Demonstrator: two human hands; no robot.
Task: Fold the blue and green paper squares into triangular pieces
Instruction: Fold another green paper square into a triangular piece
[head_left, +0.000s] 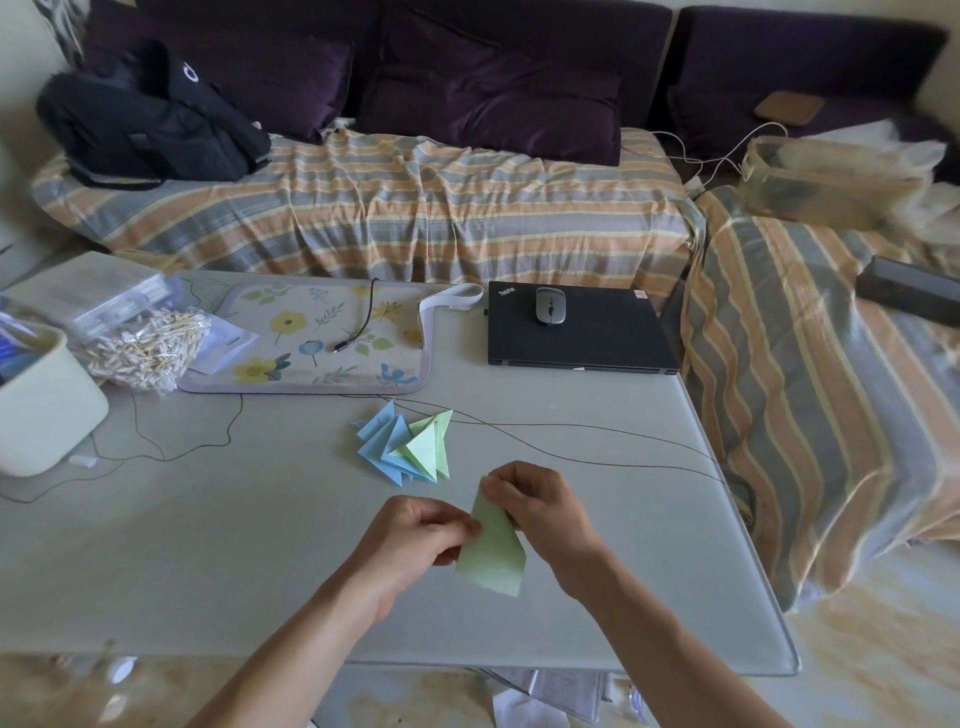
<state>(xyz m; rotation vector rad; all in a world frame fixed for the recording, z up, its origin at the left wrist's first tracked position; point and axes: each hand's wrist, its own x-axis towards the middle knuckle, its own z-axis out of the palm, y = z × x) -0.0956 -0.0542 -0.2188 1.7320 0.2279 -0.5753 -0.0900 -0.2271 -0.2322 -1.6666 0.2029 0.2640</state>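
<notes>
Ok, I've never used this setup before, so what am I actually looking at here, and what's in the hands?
No machine here: a person wears one camera on the head, looking down at their own two hands. The left hand and right hand both pinch a partly folded green paper above a pale table. Behind it lies a pile of finished blue and green triangles. Further back sit a closed laptop with a mouse on it, and a flowered mat.
</notes>
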